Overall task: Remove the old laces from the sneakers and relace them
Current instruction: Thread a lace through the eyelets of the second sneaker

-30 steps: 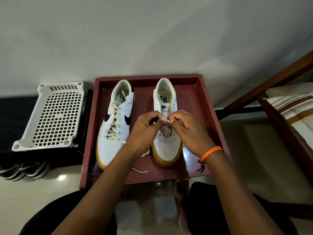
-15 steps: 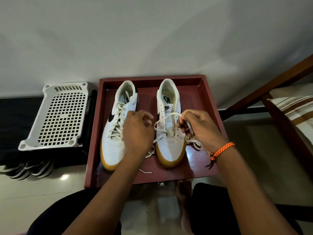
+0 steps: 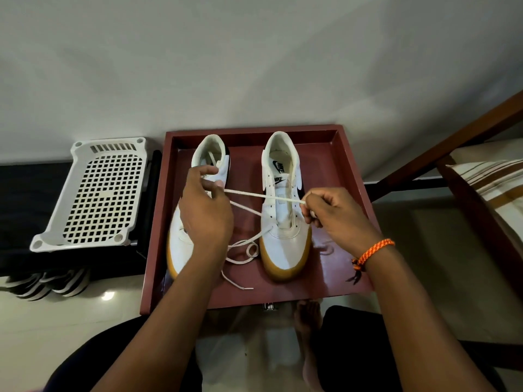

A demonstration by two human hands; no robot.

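Observation:
Two white sneakers with tan soles stand in a dark red tray (image 3: 334,171). The right sneaker (image 3: 284,210) has a cream lace (image 3: 260,195) running only through its lowest eyelets. My left hand (image 3: 205,213) pinches the lace over the left sneaker (image 3: 210,157), most of which it hides. My right hand (image 3: 336,213) pinches the lace's other side by the right sneaker's right edge. The lace is stretched taut between my hands across the shoe. Slack lace loops and a loose lace end (image 3: 240,287) lie on the tray between the shoes.
A white perforated plastic rack (image 3: 96,193) rests on a dark surface left of the tray, with striped shoes (image 3: 45,284) below it. A wooden bed frame (image 3: 464,176) with a striped mattress stands at the right. My bare foot (image 3: 308,315) is on the tiled floor below the tray.
My hands have drawn apart: the left moved left over the left sneaker, the right stayed by the right shoe. The lace, loosely looped before, is now pulled out of the upper eyelets and taut.

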